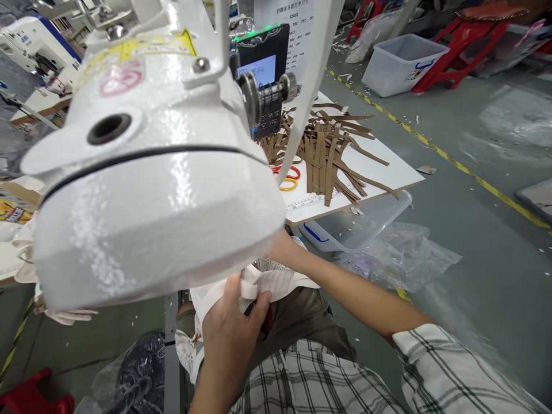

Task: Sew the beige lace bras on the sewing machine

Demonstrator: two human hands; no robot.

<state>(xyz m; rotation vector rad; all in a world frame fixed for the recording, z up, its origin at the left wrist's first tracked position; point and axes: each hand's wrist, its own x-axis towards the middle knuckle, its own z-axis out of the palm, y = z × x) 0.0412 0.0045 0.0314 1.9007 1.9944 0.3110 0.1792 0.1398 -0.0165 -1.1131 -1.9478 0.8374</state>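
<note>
My left hand (230,330) is closed on a piece of white fabric with a folded band (276,282), pinching it between thumb and fingers just below the sewing machine head (150,190). The right forearm reaches forward under the machine head, and that hand itself is hidden behind the machine and the fabric. The big white machine head fills the left half of the view and blocks the needle area.
On the white table (388,172) lie a heap of brown strips (328,149) and red and yellow scissor handles (288,177). A control panel with a lit screen (263,72) sits behind. A clear bin (357,224) and plastic bags sit on the floor, with a white tub (401,63) farther back.
</note>
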